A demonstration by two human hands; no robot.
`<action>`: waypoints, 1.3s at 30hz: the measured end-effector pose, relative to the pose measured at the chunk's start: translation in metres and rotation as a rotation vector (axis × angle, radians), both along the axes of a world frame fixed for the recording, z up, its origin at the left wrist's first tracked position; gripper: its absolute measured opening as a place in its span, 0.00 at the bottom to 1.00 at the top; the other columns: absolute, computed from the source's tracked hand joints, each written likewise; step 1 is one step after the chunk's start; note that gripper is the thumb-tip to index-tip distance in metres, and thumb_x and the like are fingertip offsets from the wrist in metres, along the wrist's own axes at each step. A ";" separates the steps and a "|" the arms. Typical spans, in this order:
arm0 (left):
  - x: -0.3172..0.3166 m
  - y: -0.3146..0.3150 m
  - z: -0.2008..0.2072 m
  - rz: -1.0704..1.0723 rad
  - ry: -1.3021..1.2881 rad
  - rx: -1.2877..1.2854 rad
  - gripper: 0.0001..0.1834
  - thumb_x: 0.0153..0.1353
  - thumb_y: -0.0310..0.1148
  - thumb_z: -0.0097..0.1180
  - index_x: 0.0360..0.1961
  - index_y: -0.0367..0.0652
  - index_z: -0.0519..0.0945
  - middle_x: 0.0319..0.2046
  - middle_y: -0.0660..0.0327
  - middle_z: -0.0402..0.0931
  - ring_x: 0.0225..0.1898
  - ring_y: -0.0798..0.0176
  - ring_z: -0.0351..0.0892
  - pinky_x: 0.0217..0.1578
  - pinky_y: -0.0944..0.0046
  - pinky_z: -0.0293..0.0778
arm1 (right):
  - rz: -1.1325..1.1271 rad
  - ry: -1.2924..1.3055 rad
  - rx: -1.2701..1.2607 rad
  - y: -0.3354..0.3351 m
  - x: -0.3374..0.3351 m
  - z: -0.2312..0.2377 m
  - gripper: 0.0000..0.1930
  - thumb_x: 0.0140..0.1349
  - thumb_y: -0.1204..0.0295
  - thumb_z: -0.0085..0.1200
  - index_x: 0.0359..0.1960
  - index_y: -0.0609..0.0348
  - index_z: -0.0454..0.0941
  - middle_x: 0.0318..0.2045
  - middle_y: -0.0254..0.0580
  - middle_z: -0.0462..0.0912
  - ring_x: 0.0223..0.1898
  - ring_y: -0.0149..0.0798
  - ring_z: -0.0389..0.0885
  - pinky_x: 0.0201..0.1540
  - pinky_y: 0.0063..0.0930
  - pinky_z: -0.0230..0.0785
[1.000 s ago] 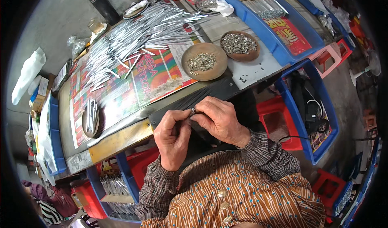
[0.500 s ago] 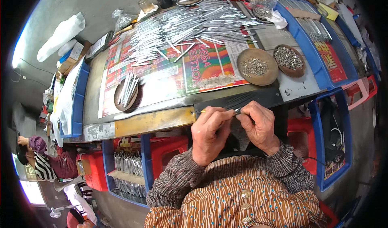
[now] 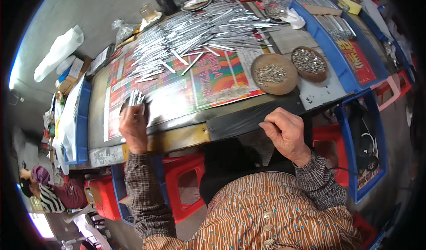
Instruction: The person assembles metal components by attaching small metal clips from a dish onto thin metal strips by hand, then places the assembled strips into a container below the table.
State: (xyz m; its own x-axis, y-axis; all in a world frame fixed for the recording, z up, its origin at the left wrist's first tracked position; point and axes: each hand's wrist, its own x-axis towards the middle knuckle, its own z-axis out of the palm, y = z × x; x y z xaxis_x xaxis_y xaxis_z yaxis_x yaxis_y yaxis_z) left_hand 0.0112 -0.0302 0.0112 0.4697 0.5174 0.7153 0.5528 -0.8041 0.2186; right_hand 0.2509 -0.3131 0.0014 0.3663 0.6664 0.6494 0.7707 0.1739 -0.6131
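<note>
Fingers bent down, my left grip (image 3: pixel 134 125) reaches over the small dark dish (image 3: pixel 124 104) at the left of the table (image 3: pixel 248 119), right at the slim silver sticks (image 3: pixel 136 98) standing out of it; the hand hides its fingertips, so I cannot tell whether they hold one. My right grip (image 3: pixel 286 132) is curled closed above the table's near edge, thumb against forefinger; anything tiny pinched there does not show. Beyond it sit a wooden bowl (image 3: pixel 284 84) and, just beside, a browner bowl (image 3: pixel 312 78), both holding small metal pieces. Farther off, a broad silver pile (image 3: pixel 191 37) spreads over a printed sheet (image 3: pixel 217 79).
</note>
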 end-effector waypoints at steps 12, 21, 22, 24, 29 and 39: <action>-0.007 0.031 -0.010 0.078 0.104 -0.034 0.06 0.51 0.21 0.56 0.31 0.40 0.76 0.28 0.54 0.75 0.32 0.48 0.76 0.32 0.55 0.70 | -0.119 -0.072 -0.021 -0.003 0.016 0.004 0.09 0.53 0.75 0.61 0.27 0.61 0.72 0.21 0.42 0.73 0.24 0.46 0.74 0.25 0.35 0.67; -0.010 0.042 -0.014 0.111 0.126 -0.012 0.07 0.52 0.20 0.53 0.33 0.40 0.77 0.33 0.52 0.76 0.36 0.47 0.76 0.35 0.54 0.71 | -0.300 -0.270 -0.091 0.003 0.039 0.003 0.11 0.48 0.77 0.62 0.33 0.61 0.75 0.29 0.41 0.74 0.34 0.46 0.73 0.34 0.36 0.69; -0.009 0.041 -0.013 0.110 0.126 -0.013 0.07 0.52 0.20 0.53 0.33 0.40 0.77 0.33 0.52 0.76 0.36 0.47 0.76 0.35 0.54 0.71 | -0.302 -0.270 -0.093 0.004 0.040 0.005 0.11 0.48 0.77 0.62 0.33 0.61 0.75 0.29 0.41 0.74 0.34 0.46 0.73 0.34 0.36 0.69; -0.009 0.037 -0.011 0.142 0.136 0.050 0.06 0.53 0.20 0.53 0.32 0.40 0.77 0.34 0.53 0.76 0.36 0.47 0.76 0.36 0.55 0.70 | -0.333 -0.313 -0.161 0.007 0.041 0.009 0.13 0.47 0.76 0.63 0.36 0.61 0.76 0.33 0.41 0.74 0.39 0.46 0.71 0.39 0.37 0.68; 0.007 0.017 -0.007 0.060 0.093 0.083 0.05 0.53 0.20 0.54 0.31 0.40 0.77 0.33 0.54 0.75 0.35 0.49 0.75 0.36 0.55 0.70 | -0.330 -0.296 -0.269 0.009 0.045 0.009 0.17 0.46 0.75 0.64 0.40 0.63 0.77 0.37 0.43 0.74 0.43 0.47 0.71 0.44 0.39 0.67; 0.048 -0.037 0.008 -0.183 0.087 -0.068 0.09 0.50 0.17 0.56 0.33 0.38 0.77 0.33 0.53 0.74 0.35 0.48 0.76 0.35 0.55 0.71 | -0.322 -0.294 -0.386 0.012 0.046 0.011 0.16 0.48 0.72 0.63 0.40 0.62 0.77 0.36 0.43 0.74 0.43 0.47 0.70 0.46 0.40 0.66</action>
State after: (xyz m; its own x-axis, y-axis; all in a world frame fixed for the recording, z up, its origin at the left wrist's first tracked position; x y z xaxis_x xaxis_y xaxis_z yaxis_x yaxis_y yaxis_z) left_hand 0.0592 -0.0677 0.0195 0.6188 0.4638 0.6340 0.4184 -0.8777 0.2338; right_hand 0.2967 -0.3008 0.0127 0.4309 0.7602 0.4863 0.8950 -0.2912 -0.3379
